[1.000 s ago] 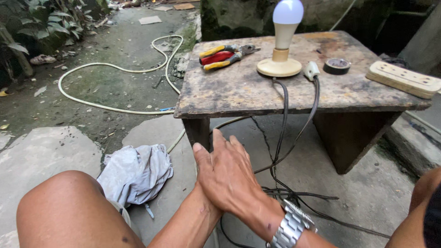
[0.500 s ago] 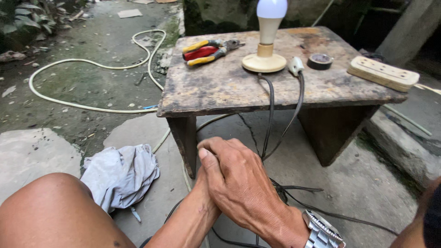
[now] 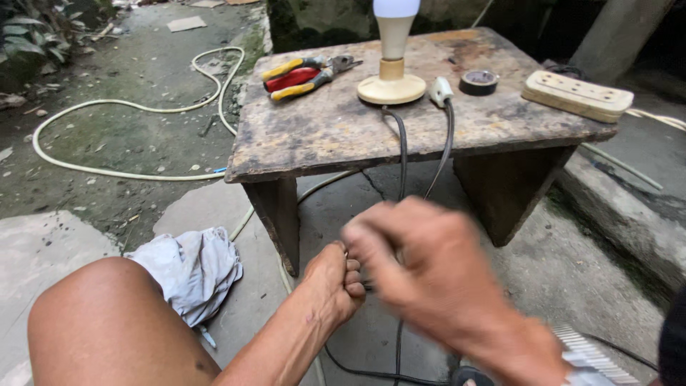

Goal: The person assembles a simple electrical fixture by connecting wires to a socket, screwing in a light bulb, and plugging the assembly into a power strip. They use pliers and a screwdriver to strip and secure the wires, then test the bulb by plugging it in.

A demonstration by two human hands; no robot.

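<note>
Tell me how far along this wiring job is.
Done: bulb sits in its holder on the table, two cables running down from it. In hand: left hand is closed by the dark cable; right hand is blurred in front. Left: pliers, tape and socket strip lie untouched.

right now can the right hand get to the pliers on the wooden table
Probably yes. The right hand is blurred, low in front of the table, and the pliers lie exposed near the top's far left corner with nothing over them.
</note>
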